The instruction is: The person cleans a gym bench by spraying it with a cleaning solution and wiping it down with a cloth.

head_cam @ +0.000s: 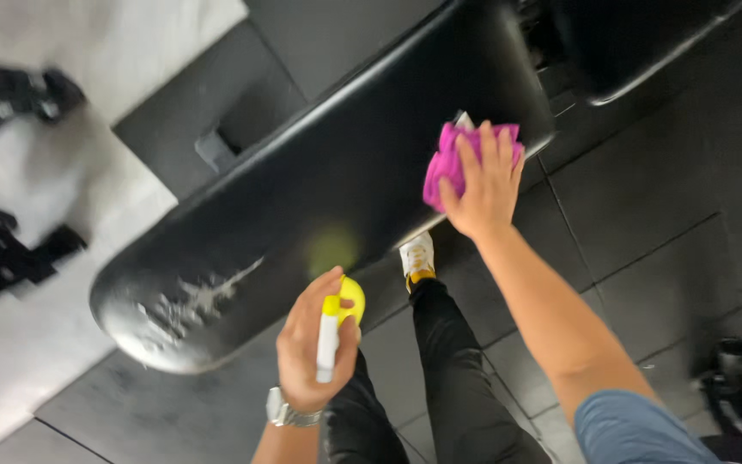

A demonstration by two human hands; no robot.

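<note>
A long black padded bench (302,180) runs diagonally across the view; its vinyl is worn and cracked white at the lower left end. My right hand (484,185) presses a magenta cloth (444,167) flat onto the bench's right end, near its edge. My left hand (313,344) hovers just below the bench's near edge, gripping a spray bottle (334,322) with a yellow head and white trigger. A yellowish reflection shows on the vinyl above the bottle. A metal watch sits on my left wrist.
Dark rubber floor tiles (646,223) lie to the right, pale flooring (62,215) to the left. My black-trousered leg and white shoe (416,256) stand under the bench. A second black pad (637,43) is at the top right; black equipment parts (2,249) sit at the left.
</note>
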